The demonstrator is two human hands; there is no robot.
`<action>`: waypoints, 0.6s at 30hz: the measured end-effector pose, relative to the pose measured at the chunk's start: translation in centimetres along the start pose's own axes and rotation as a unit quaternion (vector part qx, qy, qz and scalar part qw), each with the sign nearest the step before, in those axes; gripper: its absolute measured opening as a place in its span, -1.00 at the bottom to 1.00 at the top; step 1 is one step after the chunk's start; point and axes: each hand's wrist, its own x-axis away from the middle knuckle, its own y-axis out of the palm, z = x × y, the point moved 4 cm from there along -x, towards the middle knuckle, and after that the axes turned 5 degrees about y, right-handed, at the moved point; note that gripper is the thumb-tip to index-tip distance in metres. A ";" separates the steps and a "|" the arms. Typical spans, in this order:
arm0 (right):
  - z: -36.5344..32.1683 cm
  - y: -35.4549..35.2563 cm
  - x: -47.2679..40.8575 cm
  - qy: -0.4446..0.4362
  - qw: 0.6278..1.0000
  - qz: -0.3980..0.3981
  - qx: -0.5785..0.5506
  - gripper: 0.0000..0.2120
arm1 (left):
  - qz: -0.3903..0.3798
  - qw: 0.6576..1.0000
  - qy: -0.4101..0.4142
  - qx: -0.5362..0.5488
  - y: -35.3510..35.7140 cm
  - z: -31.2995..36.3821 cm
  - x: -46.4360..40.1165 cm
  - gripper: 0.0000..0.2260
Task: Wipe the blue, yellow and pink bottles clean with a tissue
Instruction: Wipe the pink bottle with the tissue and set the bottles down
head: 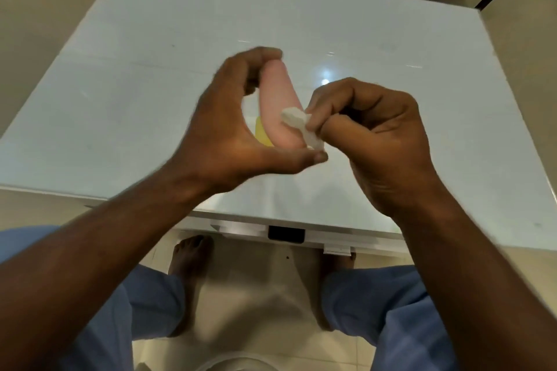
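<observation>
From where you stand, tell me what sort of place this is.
Probably a room in a home, not a workshop: a glossy white table, pale tiled floor beneath it, and bare feet on the tiles. The left hand holds a pink bottle.

A single wide-angle camera sits on my head and looks forward and steeply down. My two forearms enter from the bottom corners and meet near the middle of the view, close to the lens, where my left hand [229, 132] and right hand [373, 135] appear large. Beyond them a white table [391, 39] fills the upper half, its edges bowed by the lens. Below its near edge, my knees and bare feet on the tiled floor [256, 295] are in view.
</observation>
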 end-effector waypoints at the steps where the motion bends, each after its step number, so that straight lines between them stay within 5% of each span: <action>1: -0.1 0.1 0.1 0.008 0.999 -0.009 -0.036 -0.72 | 0.015 0.999 -0.005 0.033 -0.4 0.0 -0.1 0.03; 6: 0.7 -0.8 -0.4 0.051 0.989 0.079 -0.114 -0.71 | -0.039 0.992 -0.008 0.121 1.4 1.4 1.0 -0.01; 11: -0.2 0.8 0.3 0.051 0.981 -0.020 -0.186 -0.59 | 0.038 0.980 -0.051 0.188 -0.3 0.5 -0.2 -0.05; 15: 1.0 0.0 -0.3 0.063 0.982 0.084 -0.156 -0.67 | -0.025 0.987 -0.034 0.152 0.8 1.1 0.8 -0.03; 18: 0.8 0.1 -0.3 0.080 0.983 0.071 -0.151 -0.67 | -0.028 0.986 -0.034 0.159 0.8 0.9 0.8 -0.01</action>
